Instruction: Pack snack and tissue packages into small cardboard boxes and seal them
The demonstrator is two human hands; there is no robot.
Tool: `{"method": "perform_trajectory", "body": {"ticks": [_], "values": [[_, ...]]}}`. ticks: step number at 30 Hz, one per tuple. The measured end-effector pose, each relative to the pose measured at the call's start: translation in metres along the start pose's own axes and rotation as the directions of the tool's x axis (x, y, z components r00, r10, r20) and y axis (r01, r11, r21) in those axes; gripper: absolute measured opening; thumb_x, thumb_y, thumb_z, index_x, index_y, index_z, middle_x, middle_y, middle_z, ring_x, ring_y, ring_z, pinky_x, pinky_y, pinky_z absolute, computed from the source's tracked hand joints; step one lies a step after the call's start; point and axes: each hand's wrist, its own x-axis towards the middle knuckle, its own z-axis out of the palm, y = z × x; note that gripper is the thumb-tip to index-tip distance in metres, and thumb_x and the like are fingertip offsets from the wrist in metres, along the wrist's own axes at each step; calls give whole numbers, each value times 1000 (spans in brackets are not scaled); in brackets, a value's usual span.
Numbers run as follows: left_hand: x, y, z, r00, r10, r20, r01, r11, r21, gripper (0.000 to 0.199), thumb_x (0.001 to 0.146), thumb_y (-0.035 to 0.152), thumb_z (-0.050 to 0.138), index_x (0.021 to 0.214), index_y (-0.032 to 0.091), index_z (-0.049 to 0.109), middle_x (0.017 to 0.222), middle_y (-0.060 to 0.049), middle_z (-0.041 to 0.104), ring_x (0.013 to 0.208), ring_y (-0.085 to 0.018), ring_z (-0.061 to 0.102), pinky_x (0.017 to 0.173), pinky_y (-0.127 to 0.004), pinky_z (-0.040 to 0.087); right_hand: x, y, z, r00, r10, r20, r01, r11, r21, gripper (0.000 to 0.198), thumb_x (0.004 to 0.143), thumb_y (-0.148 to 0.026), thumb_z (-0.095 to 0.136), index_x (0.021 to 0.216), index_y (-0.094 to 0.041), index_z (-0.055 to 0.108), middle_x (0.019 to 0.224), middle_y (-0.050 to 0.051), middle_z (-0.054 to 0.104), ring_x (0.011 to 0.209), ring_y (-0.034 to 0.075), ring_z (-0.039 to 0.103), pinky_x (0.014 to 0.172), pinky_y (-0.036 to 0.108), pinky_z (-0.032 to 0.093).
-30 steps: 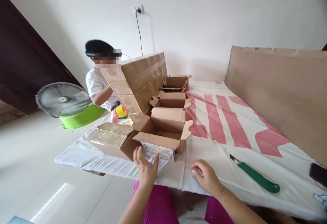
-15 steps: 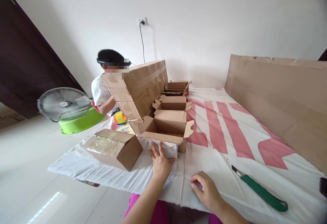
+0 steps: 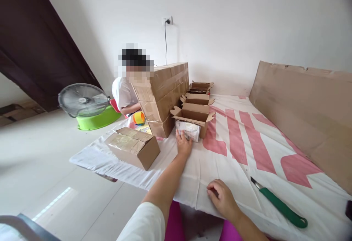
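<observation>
Head view shows the left hand (image 3: 184, 145), fingers spread and gripping nothing, against the labelled near side of the nearest open carton (image 3: 195, 116), just right of the stacked boxes (image 3: 164, 96). The right hand (image 3: 221, 197) lies half-curled (nothing visible in it) on the near cloth (image 3: 199, 173), left of a green cutter (image 3: 282, 203).

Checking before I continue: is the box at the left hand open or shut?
The box is open: flaps spread outward, inside visible.

Seemingly a room in a home — dark door (image 3: 52, 39), glossy tiled floor (image 3: 55, 176), round fan (image 3: 83, 100), cloth-draped table (image 3: 233, 175)
</observation>
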Motion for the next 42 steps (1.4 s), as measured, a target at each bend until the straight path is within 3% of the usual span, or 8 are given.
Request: {"method": "perform_trajectory", "body": {"ticks": [7, 13, 16, 19, 22, 28, 34, 42], "values": [[-43, 12, -27, 980, 195, 29, -193, 979, -72, 46, 81, 22, 58, 125, 18, 46, 141, -19, 41, 137, -31, 39, 111, -55, 37, -3, 4, -2, 999, -44, 6, 44, 999, -14, 13, 91, -22, 50, 84, -20, 61, 81, 5, 65, 80, 20, 61, 74, 33, 50], [-52, 21, -130, 891, 454, 22, -451, 890, -66, 31, 89, 29, 52, 118, 19, 51, 132, -15, 52, 127, -26, 49, 106, -48, 42, -4, 8, -2, 999, -46, 7, 46, 999, 22, 16, 94, -29, 50, 88, -21, 62, 86, 7, 66, 82, 21, 63, 75, 34, 53], [-25, -6, -200, 935, 298, -191, -282, 954, 104, 26, 89, 35, 52, 110, 20, 52, 126, -14, 54, 125, -26, 49, 108, -47, 39, -3, 5, -3, 999, -44, 9, 44, 999, 30, 15, 93, -28, 50, 87, -22, 63, 85, 7, 67, 82, 22, 64, 74, 35, 53], [14, -52, -257, 873, 23, -486, 34, 994, 106, 37, 87, 36, 51, 118, 17, 47, 129, -14, 49, 128, -27, 45, 107, -45, 39, -1, -1, -4, 998, -54, 9, 54, 998, 18, 15, 92, -26, 51, 84, -22, 62, 82, 7, 66, 79, 22, 63, 72, 35, 53], [40, -88, -284, 835, -332, -438, 368, 930, -4, 53, 82, 40, 59, 127, 17, 43, 131, -13, 46, 128, -28, 43, 110, -45, 35, 1, -4, -5, 998, -60, 4, 60, 998, 6, 14, 91, -24, 51, 82, -22, 61, 80, 6, 66, 78, 22, 63, 71, 35, 52], [24, -59, -230, 921, -369, -120, 381, 920, 95, 52, 75, 46, 67, 120, 24, 54, 120, -8, 49, 120, -29, 50, 109, -48, 36, 1, -4, -4, 999, -40, 16, 41, 999, -18, 12, 90, -20, 51, 82, -22, 60, 79, 4, 64, 76, 20, 61, 70, 33, 50], [-6, 2, -164, 942, -310, -124, 329, 928, 173, 57, 83, 52, 58, 127, 18, 48, 125, -15, 44, 131, -34, 38, 111, -52, 31, -2, -4, -5, 999, -45, 10, 46, 999, -29, 12, 89, -18, 51, 82, -21, 60, 80, 4, 65, 78, 20, 61, 72, 34, 50], [-42, 14, -144, 992, -124, -8, 124, 992, 23, 53, 83, 51, 58, 125, 20, 48, 124, -13, 49, 129, -32, 42, 111, -49, 35, 0, -7, -5, 1000, -28, -4, 28, 999, -31, 11, 88, -18, 52, 82, -21, 61, 79, 5, 65, 78, 20, 61, 72, 34, 50]]}}
